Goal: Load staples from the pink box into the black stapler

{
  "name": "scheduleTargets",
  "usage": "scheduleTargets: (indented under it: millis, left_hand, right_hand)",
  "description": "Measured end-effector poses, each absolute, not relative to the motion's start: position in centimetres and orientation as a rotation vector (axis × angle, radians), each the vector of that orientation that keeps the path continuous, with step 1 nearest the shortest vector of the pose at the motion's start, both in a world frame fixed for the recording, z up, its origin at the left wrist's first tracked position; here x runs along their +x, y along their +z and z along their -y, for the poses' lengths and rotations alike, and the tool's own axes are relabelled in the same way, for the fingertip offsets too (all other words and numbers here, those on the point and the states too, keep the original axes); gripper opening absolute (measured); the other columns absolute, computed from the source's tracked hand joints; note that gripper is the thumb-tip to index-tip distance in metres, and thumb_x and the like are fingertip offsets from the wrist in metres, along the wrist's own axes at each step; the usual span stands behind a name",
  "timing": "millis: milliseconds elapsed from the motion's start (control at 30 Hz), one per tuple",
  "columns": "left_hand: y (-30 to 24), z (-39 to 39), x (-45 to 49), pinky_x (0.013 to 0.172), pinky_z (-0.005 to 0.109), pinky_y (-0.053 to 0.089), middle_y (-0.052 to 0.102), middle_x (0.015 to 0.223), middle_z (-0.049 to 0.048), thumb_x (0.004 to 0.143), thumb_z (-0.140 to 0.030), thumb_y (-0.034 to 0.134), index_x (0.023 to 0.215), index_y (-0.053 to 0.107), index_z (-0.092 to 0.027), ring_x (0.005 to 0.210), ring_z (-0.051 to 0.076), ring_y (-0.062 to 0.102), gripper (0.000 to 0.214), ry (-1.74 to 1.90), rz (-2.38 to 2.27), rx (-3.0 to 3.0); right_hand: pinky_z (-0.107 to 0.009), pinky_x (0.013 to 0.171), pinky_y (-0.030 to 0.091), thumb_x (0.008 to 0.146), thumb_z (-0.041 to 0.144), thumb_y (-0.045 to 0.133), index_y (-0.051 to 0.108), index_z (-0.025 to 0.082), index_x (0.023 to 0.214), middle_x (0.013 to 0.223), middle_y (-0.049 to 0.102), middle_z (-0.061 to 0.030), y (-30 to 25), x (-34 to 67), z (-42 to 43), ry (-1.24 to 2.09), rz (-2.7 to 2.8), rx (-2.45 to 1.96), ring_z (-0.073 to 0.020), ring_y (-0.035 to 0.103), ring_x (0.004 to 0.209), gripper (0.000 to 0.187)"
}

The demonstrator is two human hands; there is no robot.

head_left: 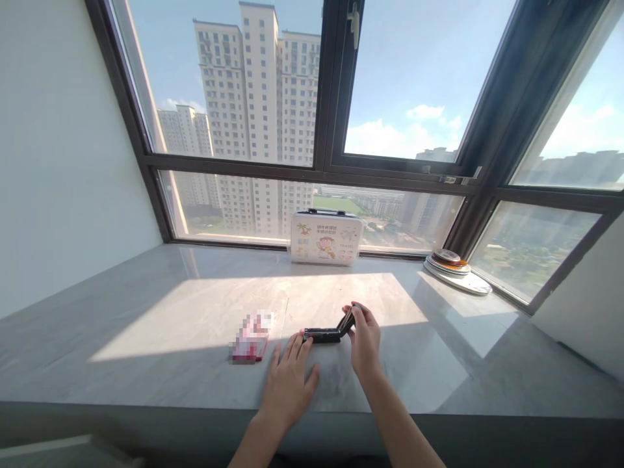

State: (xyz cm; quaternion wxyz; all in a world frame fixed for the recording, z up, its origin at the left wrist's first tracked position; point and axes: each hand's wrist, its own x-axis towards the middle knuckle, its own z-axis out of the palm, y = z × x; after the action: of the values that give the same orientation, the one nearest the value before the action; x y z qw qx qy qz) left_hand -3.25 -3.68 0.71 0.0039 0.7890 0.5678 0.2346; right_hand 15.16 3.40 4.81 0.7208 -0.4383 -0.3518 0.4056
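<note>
A long, narrow black hinged object (322,335), stapler-like in shape, lies on the pale marble-look sill, with its right-hand section raised at an angle. A thin light strip shows along that raised section. The fingers and thumb of my right hand (365,338) are closed around the raised end. My left hand (291,374) lies flat on the sill with its fingers stretched out, fingertips touching the object's left end. Left of that hand is a flat red-and-white packet (252,336), its surface blurred by pixelation.
A white cartoon-printed case (325,239) with a dark handle stands upright against the window. Several round, flat things (455,272) are stacked in the right corner. The sill's front edge (390,414) runs just beneath my forearms. Dark window frames (302,174) border the back.
</note>
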Motion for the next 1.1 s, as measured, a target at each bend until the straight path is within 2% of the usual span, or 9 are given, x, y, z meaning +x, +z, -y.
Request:
scheduleTargets:
  millis: [167,367,467,533,600,767,900,1000,1100]
  left_hand:
    - [0.6,3.4,-3.3,0.125,0.054,0.019,0.032,0.163,0.0081,0.098,-0.042,0.045,0.15,0.037,-0.021,0.154,0.027,0.02,0.057,0.878,-1.818,2.453]
    - [2.0,4.7,-6.0,0.123,0.061,0.013,0.018,0.167,0.0146,0.096,-0.025,0.046,0.146,0.042,-0.015,0.155,0.034,0.006,0.051,1.25,-2.315,2.165]
    - [1.6,5.5,-7.8,0.122,0.063,0.015,0.032,0.161,0.0146,0.093,-0.021,0.05,0.139,0.053,-0.018,0.152,0.036,0.018,0.046,1.174,-2.334,2.178]
    - [1.3,6.0,-8.4,0.12,0.058,0.025,0.05,0.148,0.0106,0.093,-0.02,0.049,0.136,0.058,-0.024,0.143,0.033,0.037,0.044,1.073,-2.176,2.245]
    - [1.5,6.4,-8.2,0.113,0.049,0.038,0.062,0.134,0.0061,0.094,-0.019,0.047,0.131,0.062,-0.03,0.129,0.028,0.051,0.042,0.987,-1.926,2.293]
    - [3.7,6.0,-4.9,0.1,0.035,0.047,0.068,0.122,0.0008,0.088,-0.022,0.058,0.131,0.061,-0.036,0.114,0.022,0.059,0.046,0.897,-1.405,2.224]
    - [4.5,4.3,-3.3,0.099,0.034,0.047,0.069,0.117,0.0015,0.082,-0.025,0.068,0.13,0.063,-0.034,0.111,0.023,0.061,0.049,0.883,-1.302,2.166]
    - [4.2,3.3,-3.4,0.098,0.034,0.047,0.07,0.115,0.0026,0.081,-0.027,0.071,0.119,0.069,-0.03,0.109,0.024,0.061,0.038,0.914,-1.286,2.149]
    - [3.6,2.8,-3.8,0.098,0.035,0.048,0.069,0.116,0.0038,0.081,-0.028,0.07,0.124,0.066,-0.03,0.108,0.023,0.062,0.043,0.946,-1.287,2.108]
  right_hand:
    - [-0.036,0.087,0.06,0.081,0.049,0.063,0.058,0.024,0.103,0.105,0.071,-0.0048,1.7,19.6,-2.0,1.164,0.417,-0.88,-0.0225,0.068,0.107,0.034]
    - [-0.037,0.091,0.061,0.083,0.046,0.068,0.05,0.027,0.118,0.111,0.068,-0.0041,0.2,21.9,2.5,1.105,0.466,-0.969,-0.0217,0.07,0.107,0.044]
    - [-0.032,0.068,0.062,0.086,0.048,0.066,0.051,0.026,0.119,0.094,0.068,-0.0004,0.3,21.8,3.9,1.068,0.752,-1.168,-0.0181,0.072,0.077,0.042]
    - [-0.025,0.046,0.051,0.089,0.051,0.06,0.057,0.023,0.112,0.078,0.066,0.0014,0.6,21.2,4.1,1.113,1.078,-1.33,-0.0138,0.062,0.053,0.037]
    - [-0.021,0.036,0.036,0.091,0.053,0.056,0.062,0.02,0.105,0.067,0.064,0.0019,1.2,20.1,3.9,1.137,1.401,-1.439,-0.0106,0.05,0.041,0.036]
    - [-0.021,0.041,0.027,0.094,0.055,0.052,0.065,0.018,0.091,0.056,0.059,0.0025,2.2,17.7,2.3,1.222,1.705,-1.435,-0.0087,0.042,0.04,0.039]
    - [-0.022,0.049,0.028,0.09,0.049,0.06,0.063,0.016,0.076,0.057,0.057,0.002,2.0,19.0,0.8,1.136,1.679,-1.481,-0.0092,0.044,0.051,0.035]
    - [-0.023,0.049,0.027,0.088,0.049,0.061,0.064,0.016,0.074,0.056,0.056,0.0017,1.8,21.9,0.5,1.093,1.667,-1.557,-0.0096,0.043,0.05,0.036]
    - [-0.023,0.049,0.025,0.085,0.05,0.065,0.065,0.016,0.078,0.054,0.056,0.0027,2.4,23.9,0.9,1.01,1.652,-1.638,-0.0104,0.043,0.049,0.034]
